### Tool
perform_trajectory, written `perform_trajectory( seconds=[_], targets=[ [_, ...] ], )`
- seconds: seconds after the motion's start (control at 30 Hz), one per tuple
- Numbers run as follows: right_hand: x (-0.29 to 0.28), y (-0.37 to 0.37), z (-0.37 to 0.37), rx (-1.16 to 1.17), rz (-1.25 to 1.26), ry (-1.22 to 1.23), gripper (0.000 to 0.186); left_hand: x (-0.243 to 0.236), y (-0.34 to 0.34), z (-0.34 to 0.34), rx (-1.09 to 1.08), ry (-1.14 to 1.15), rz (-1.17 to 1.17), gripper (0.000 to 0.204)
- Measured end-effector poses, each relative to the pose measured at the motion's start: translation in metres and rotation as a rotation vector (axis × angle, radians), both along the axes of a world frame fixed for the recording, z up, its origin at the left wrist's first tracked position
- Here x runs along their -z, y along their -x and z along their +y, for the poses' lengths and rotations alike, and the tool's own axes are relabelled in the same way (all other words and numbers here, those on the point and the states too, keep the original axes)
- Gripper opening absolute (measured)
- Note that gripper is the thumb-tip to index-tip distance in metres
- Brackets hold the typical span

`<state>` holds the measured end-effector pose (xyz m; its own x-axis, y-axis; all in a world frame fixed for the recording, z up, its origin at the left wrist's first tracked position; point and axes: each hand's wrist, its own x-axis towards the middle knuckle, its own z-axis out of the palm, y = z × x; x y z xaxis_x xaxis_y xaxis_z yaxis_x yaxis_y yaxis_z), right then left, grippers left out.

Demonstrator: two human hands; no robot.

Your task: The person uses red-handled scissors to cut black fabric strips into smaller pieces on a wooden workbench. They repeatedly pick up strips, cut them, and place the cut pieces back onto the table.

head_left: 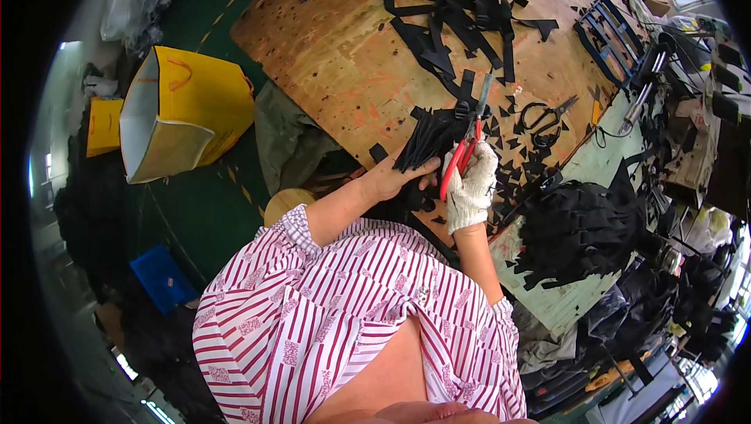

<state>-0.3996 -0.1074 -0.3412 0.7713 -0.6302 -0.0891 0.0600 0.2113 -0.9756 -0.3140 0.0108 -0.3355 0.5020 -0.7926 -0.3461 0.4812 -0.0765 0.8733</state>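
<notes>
My left hand [393, 176], bare, is closed around a bundle of black webbing straps [426, 138] at the near edge of the wooden table. In a white knitted glove, my right hand [474, 183] grips a pair of scissors with red handles [456, 169]. Their grey blades point away from me, beside a black buckle [463, 109] at the far end of the bundle. I cannot tell whether the blades touch a strap. Small black offcuts [516, 146] lie scattered to the right of the glove.
More black straps [469, 13] lie tangled farther back on the wooden table [328, 56]. Black-handled scissors [545, 123] rest at the right, near a blue rack [612, 42]. A pile of black strips [579, 228] sits nearer me. A yellow bag [199, 111] stands open at the left.
</notes>
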Motion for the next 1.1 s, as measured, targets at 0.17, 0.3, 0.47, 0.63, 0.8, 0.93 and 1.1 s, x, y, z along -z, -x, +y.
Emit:
perform_trajectory(
  seconds=[0.17,0.3,0.47,0.63,0.8,0.93,1.1],
  targets=[
    [0.007,0.016,-0.007,0.047,0.143,-0.038,0.054,0.012,0.002,0.009,-0.266,0.082,-0.007,0.023],
    [0.025,0.056,-0.012,-0.094,0.276,0.031,0.057,0.002,-0.013,0.006,-0.264,-0.056,-0.027,0.02],
    [0.005,0.084,-0.002,-0.302,0.449,0.123,0.061,0.004,-0.009,0.005,-0.306,0.113,-0.042,0.019],
    [0.006,0.094,-0.002,-0.424,0.56,0.241,0.067,0.024,-0.014,0.003,-0.282,-0.013,-0.071,0.017],
    [0.001,0.092,-0.003,-0.439,0.555,0.347,0.07,0.027,-0.009,0.004,-0.273,0.011,-0.053,0.021],
    [-0.008,0.079,-0.005,-0.49,0.67,0.269,0.071,0.023,0.002,0.002,-0.241,0.074,-0.08,0.023],
    [-0.001,0.08,-0.001,-0.433,0.57,0.292,0.068,0.027,0.002,0.003,-0.205,0.031,-0.038,0.03]
  ],
)
